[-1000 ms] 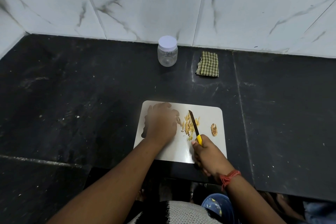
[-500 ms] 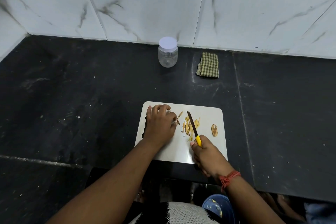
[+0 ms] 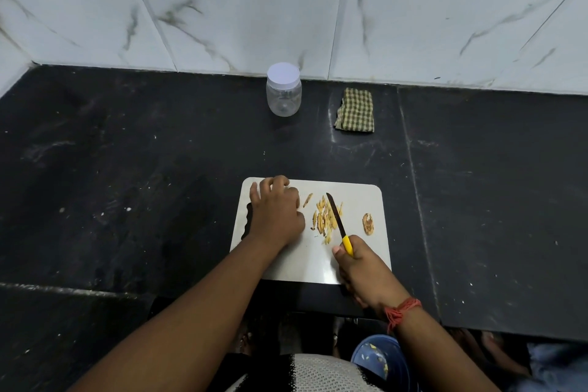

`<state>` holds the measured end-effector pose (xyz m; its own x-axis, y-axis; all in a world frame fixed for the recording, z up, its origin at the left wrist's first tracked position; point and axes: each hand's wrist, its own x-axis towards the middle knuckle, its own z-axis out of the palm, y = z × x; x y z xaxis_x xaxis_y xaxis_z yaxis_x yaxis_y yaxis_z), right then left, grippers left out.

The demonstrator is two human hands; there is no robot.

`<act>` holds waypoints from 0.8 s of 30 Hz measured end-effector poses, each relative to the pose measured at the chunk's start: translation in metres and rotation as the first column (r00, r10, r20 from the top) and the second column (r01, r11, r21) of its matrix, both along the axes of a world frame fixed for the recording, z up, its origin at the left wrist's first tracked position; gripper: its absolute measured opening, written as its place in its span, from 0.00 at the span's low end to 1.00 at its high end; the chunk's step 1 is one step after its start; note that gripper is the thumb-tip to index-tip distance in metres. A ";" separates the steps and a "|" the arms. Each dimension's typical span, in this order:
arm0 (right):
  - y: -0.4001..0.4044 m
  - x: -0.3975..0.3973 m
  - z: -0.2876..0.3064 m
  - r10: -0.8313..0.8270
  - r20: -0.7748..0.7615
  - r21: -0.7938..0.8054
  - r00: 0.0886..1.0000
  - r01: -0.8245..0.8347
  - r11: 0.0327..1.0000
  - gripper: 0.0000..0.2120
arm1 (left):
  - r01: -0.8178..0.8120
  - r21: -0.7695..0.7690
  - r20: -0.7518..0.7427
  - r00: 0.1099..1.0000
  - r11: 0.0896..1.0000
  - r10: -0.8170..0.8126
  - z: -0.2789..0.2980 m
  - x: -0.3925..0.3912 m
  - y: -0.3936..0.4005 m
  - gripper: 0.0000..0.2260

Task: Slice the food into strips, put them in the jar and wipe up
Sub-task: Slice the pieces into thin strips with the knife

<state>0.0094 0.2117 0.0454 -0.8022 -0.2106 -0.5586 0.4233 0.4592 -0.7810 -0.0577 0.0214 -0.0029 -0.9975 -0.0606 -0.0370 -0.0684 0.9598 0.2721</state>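
Right hand (image 3: 362, 267) gripping knife (image 3: 338, 222), left hand (image 3: 276, 212) curled on board (image 3: 366, 200)

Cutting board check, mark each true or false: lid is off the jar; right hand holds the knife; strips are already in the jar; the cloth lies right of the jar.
1. The jar has its lid off: false, the white lid is on.
2. The right hand holds the knife: true.
3. The strips are in the jar: false, they lie on the cutting board.
4. The cloth lies right of the jar: true.
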 end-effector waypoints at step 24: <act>0.006 -0.006 0.012 -0.027 -0.029 -0.006 0.999 0.027 1.000 0.09 | 0.039 0.121 -0.245 0.969 0.992 -0.008 -0.013 0.008 -0.018 0.06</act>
<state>0.0034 0.2177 0.0570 -0.8236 -0.1917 -0.5338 0.4125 0.4434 -0.7957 -0.0493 0.0033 -0.0159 -0.9783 -0.0475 0.2015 0.0367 0.9182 0.3944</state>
